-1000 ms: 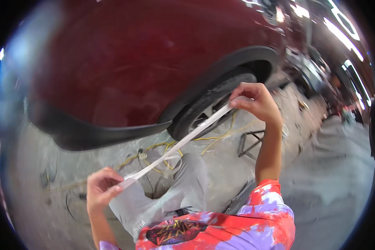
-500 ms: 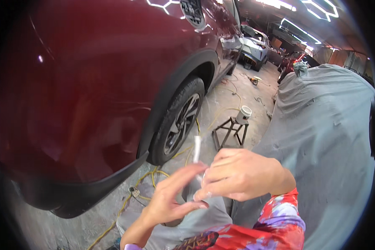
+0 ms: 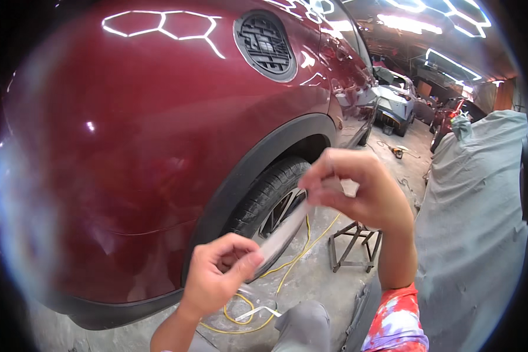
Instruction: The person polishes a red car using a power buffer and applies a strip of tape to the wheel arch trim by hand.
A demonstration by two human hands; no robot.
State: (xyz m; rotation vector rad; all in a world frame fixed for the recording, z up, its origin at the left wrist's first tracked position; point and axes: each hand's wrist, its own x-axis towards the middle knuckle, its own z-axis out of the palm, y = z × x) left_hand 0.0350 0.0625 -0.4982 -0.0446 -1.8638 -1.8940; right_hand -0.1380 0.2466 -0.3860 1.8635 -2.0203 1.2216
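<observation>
A pale, see-through strip that looks like tape point(image 3: 284, 232) is stretched at a slant between my two hands. Its lower end is pinched by my left hand point(image 3: 217, 273), thumb against curled fingers. Higher and to the right, my right hand point(image 3: 361, 188) grips the other end with its fingertips; motion blurs both the fingers and the strip. Behind the strip are the tyre and spoked wheel point(image 3: 270, 205) of a dark red car point(image 3: 141, 152). Black trim point(image 3: 234, 182) lines its wheel arch. Neither hand touches the car.
A dark metal stand point(image 3: 353, 246) is beyond my right wrist. Yellow hose or cable point(image 3: 293, 264) loops over the floor, near a white strip point(image 3: 258, 314). Grey sheeting point(image 3: 475, 217) covers a large shape at right. A silver car point(image 3: 393, 100) stands farther back.
My hands have moved apart, the right one up and away, drawing the strip out between them. The view has shifted, bringing more of the red car's upper side into sight.
</observation>
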